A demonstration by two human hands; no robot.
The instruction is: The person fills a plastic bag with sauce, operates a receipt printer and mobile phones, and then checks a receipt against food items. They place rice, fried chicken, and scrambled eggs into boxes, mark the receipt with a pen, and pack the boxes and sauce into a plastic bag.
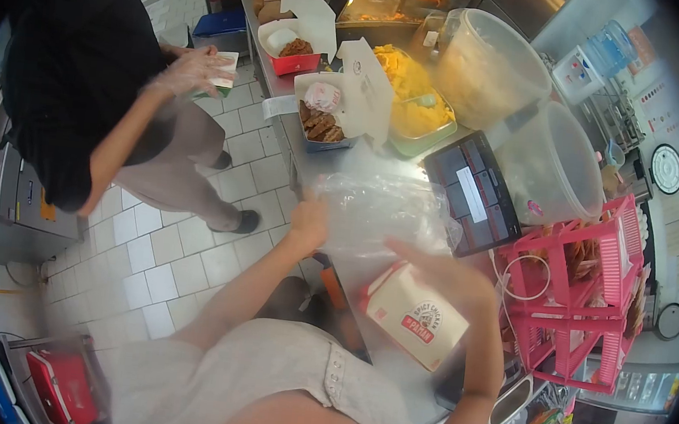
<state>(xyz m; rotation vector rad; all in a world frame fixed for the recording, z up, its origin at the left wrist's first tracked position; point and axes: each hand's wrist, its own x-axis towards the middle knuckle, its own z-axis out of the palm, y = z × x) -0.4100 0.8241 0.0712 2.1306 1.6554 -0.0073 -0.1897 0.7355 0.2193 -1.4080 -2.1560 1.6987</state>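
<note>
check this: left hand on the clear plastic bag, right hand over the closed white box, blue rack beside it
Wrong colour: the head view shows the rack is pink, not blue. The left hand is on the clear plastic bag and the right hand over the closed white box.

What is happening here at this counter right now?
The person's left hand grasps the edge of a clear plastic bag lying on the steel counter. The right hand, blurred, is just above a closed printed food box. Further along, an open box of fried chicken sits beside a tray of yellow food. A co-worker in black stands on the tiled floor, a gloved hand holding a small white packet.
</note>
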